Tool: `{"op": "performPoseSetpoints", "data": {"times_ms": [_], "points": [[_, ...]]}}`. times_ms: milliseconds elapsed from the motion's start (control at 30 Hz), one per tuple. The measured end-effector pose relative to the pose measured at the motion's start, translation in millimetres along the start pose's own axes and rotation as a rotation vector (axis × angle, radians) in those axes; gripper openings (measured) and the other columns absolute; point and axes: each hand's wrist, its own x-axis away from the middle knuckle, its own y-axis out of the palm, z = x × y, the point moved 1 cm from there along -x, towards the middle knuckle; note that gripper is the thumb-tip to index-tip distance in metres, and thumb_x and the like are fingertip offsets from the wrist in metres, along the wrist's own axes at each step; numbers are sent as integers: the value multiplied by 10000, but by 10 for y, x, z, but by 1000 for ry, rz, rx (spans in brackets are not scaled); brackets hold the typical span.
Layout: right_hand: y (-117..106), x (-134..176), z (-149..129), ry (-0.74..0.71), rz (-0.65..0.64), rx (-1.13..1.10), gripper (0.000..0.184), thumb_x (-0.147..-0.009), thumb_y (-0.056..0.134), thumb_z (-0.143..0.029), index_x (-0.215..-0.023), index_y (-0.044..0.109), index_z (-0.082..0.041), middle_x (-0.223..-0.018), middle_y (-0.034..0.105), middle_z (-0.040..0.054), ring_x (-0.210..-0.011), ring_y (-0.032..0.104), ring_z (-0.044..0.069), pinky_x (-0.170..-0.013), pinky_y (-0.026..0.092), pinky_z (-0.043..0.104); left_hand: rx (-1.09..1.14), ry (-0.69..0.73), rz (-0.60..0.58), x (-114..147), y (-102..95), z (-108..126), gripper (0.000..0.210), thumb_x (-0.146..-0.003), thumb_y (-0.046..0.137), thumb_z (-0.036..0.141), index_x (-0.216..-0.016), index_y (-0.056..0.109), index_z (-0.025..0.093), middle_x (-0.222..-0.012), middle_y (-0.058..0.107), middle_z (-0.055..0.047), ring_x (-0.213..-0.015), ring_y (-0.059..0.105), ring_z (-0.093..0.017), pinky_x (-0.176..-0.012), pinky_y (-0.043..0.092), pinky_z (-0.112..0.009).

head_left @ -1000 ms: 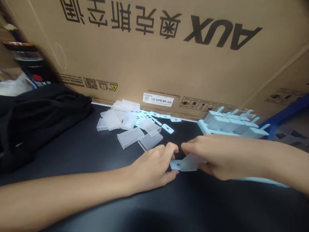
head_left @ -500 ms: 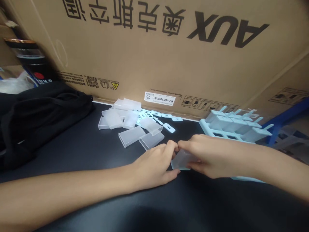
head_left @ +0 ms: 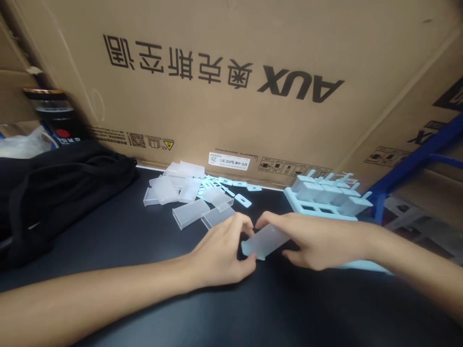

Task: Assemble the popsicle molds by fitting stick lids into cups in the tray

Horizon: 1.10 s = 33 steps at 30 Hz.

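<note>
A frosted ice pop mold (head_left: 269, 241) with a pale blue cap at its left end lies tilted between my hands. My left hand (head_left: 226, 250) pinches the capped end with thumb and curled index finger. Around the other end, my right hand (head_left: 304, 238) has its thumb and index finger spread; the thumb is apart from the mold, and part of that end is hidden by the hand. Behind my right hand stands a pale blue mold rack (head_left: 300, 207) with several frosted molds in it, blue sticks pointing up. Some of its slots are bare.
Several loose frosted mold sleeves (head_left: 190, 212) lie beyond my left hand, beside a pile of pale blue sticks (head_left: 242, 200). A large cardboard box (head_left: 202, 115) stands at the back. Black cloth (head_left: 65, 193) and a dark canister (head_left: 54, 113) are left, a blue metal frame (head_left: 408, 164) right.
The mold has turned from standing nearly upright to tilted, its capped end now toward my left hand. My right thumb has come away from it. The camera view has shifted.
</note>
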Motion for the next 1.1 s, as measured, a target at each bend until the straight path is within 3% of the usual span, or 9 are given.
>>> {"op": "performPoseSetpoints", "data": {"times_ms": [67,233,433,633,800,1000,1100], "points": [[-126,-23,110,27,11,57,480,-701,571,-111,-1171,536,-201,-1026,666,54,-825,624,171,-659,453,240,45,22,103,6,-10,7,434,-778,669,211,-1087,365,239,-1045,618,-45,-942,623,-210,-836,519,-387],[-265,-486,417,18,156,199,332,-712,547,-102,-1027,636,-157,-953,691,73,-847,640,183,-718,458,256,206,135,264,4,-12,-5,417,-816,644,183,-1093,338,242,-1004,595,-42,-917,624,-182,-853,517,-379],[-244,-1338,557,-4,398,89,276,-791,589,-226,-1053,601,-140,-936,724,86,-831,652,181,-758,455,262,281,216,206,7,14,-19,421,-808,676,207,-1073,351,239,-974,614,-47,-848,642,-173,-774,537,-344],[-229,-1795,618,10,430,58,354,-721,618,-188,-1070,588,-133,-930,724,79,-854,641,184,-773,447,258,265,96,81,1,25,-59,435,-798,719,275,-1074,384,246,-1003,666,-48,-771,658,-166,-687,533,-311],[-390,-1561,607,69,415,73,220,-689,603,-196,-904,621,-152,-886,707,62,-791,628,176,-706,433,257,208,71,18,-27,10,-90,409,-795,725,307,-1055,415,251,-1034,658,-43,-856,658,-195,-744,529,-331],[-793,-621,375,112,283,96,198,-778,587,-315,-927,643,-199,-842,689,27,-712,602,157,-627,417,268,187,39,-35,-38,-4,-102,421,-798,732,307,-1071,414,260,-1074,655,-25,-836,650,-175,-751,519,-312],[-859,-161,134,99,162,77,212,-800,589,-361,-922,681,-213,-804,686,30,-669,602,153,-587,415,273,181,-11,-72,-40,2,-94,441,-788,738,305,-1087,417,250,-991,659,-17,-750,630,-162,-696,506,-296]]}}
